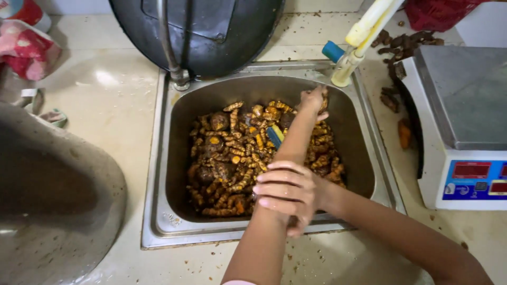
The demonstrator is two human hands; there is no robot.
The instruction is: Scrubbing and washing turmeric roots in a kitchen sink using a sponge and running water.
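A steel sink [158,158] holds a heap of yellow-brown turmeric roots [232,153]. My left arm reaches across it, and my left hand [312,100] lies curled on the roots at the heap's far right side. Whether it grips any of them is unclear. My right hand [288,192] comes in from the right and wraps around my left forearm above the sink's near edge. A small blue and yellow object [274,134] lies among the roots beside my left forearm.
A white weighing scale with a steel pan [465,126] stands right of the sink. Loose roots [401,45] lie behind it, near a red bag [435,13]. A dark wok [211,37] leans behind the tap pipe [170,47]. A yellow-white hose [362,31] hangs at the sink's far right. A large grey vessel [53,200] fills the left.
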